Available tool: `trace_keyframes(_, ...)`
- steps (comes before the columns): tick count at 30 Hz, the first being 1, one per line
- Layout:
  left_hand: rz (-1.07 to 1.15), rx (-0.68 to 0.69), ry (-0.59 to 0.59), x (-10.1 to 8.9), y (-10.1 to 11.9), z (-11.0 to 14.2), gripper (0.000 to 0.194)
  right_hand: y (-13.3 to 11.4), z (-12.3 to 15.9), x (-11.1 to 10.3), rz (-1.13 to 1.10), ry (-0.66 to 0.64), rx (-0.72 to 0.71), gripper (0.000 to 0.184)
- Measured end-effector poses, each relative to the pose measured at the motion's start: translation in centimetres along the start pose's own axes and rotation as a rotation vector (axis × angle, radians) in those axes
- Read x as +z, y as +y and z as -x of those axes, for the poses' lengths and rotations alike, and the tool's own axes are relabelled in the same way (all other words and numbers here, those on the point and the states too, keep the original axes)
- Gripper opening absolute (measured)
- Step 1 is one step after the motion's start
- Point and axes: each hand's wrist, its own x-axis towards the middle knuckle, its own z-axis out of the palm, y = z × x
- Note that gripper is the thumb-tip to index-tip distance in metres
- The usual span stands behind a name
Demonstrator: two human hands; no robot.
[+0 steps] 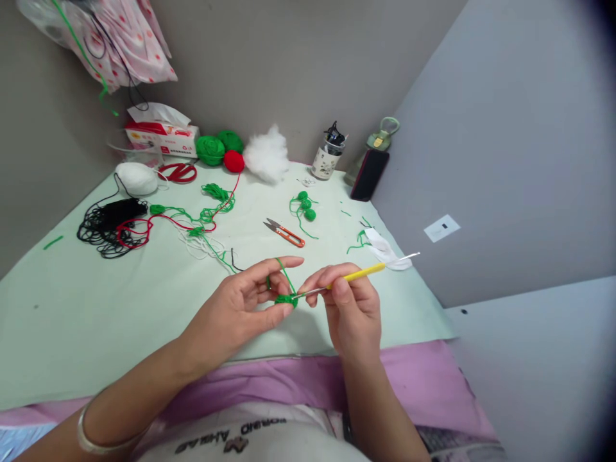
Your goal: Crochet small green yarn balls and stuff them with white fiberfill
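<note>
In right hand (355,311), hook (363,273), touching green crochet (285,300)

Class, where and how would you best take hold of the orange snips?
Probably pinch the snips by the orange handle, coming from the near right: they lie flat, handle that way, bare blades pointing away to the far left.

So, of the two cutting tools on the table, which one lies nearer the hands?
The orange snips, lying just beyond the left hand. The other tool, the red scissors, lies farther back, near the tissue box.
</note>
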Motion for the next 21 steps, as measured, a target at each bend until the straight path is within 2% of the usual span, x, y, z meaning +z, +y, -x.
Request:
trace_keyframes(5, -0.075, 0.035, 0.044, -0.1, -0.2, 0.1, 0.046, -0.7, 0.6, 0.0, 0.284, -0.036, -0.196, 0.020)
trace_keyframes(9, -0.164, 0.061, 0.111, -0.1, -0.2, 0.1, 0.044, -1.1, 0.9, -0.1, 0.525, -0.153, -0.390, 0.026)
trace_keyframes(13, -0.245, 0.108, 0.152, 0.2, 0.2, 0.1, 0.039, -1.3, 0.7, -0.3, 0.608, -0.229, -0.420, 0.029)
trace_keyframes(18, -0.167, 0.059, 0.124, 0.4, 0.4, -0.2, 0.030, -0.7, 0.6, -0.2, 0.661, -0.231, -0.531, 0.030)
trace_keyframes(21, -0.058, 0.009, 0.092, 0.1, 0.0, -0.3, 0.045, -0.1, 0.9, -0.2, 0.794, -0.210, -0.602, 0.041)
